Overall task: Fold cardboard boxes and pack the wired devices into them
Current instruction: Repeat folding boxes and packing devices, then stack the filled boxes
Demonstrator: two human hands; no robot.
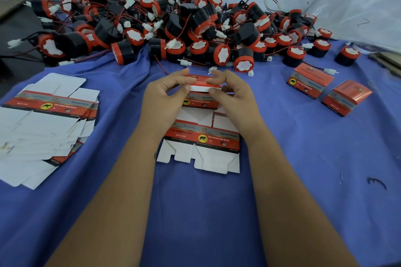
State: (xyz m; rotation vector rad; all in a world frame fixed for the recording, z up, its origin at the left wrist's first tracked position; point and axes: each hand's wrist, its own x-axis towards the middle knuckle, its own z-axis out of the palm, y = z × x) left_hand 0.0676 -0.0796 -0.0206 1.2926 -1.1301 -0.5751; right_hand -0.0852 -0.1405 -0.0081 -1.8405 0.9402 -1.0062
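Observation:
A small red cardboard box stands at the table's middle. My left hand and my right hand both pinch its white-edged top flap, thumbs underneath and fingers on top. What lies inside the box is hidden. Just in front of it a flat unfolded box blank lies on the blue cloth. A big heap of black-and-red wired devices with white plugs fills the back of the table.
A stack of flat box blanks lies at the left. Two folded red boxes stand at the right, one with a white plug sticking out. The blue cloth covers the table. A clear plastic sheet hangs at the back right.

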